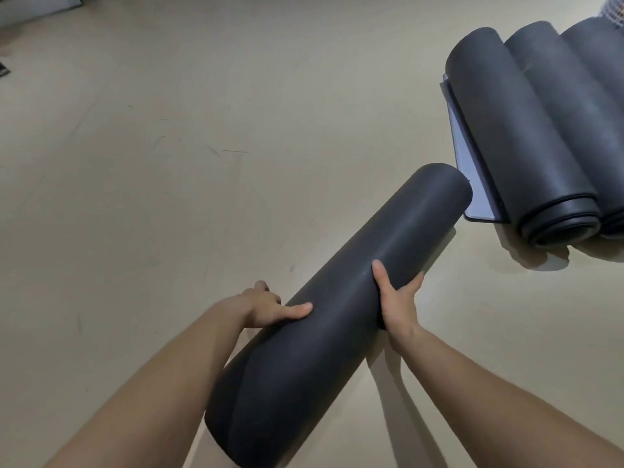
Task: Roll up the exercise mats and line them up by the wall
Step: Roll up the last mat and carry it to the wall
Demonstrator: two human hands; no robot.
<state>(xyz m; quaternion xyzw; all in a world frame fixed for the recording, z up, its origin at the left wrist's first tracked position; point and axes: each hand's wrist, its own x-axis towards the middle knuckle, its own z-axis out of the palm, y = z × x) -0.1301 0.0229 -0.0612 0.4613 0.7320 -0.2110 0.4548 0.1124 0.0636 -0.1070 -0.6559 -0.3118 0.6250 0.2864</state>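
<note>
Both hands grip a rolled dark mat point(341, 319)
Left hand point(266, 307) and right hand point(398, 298) clasp its sides; three rolled mats point(526, 130) lie near the floor's point(202, 146) far right edge

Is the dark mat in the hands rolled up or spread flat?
Rolled up. The dark grey foam mat is one thick tube, held by the left hand and right hand.
</note>
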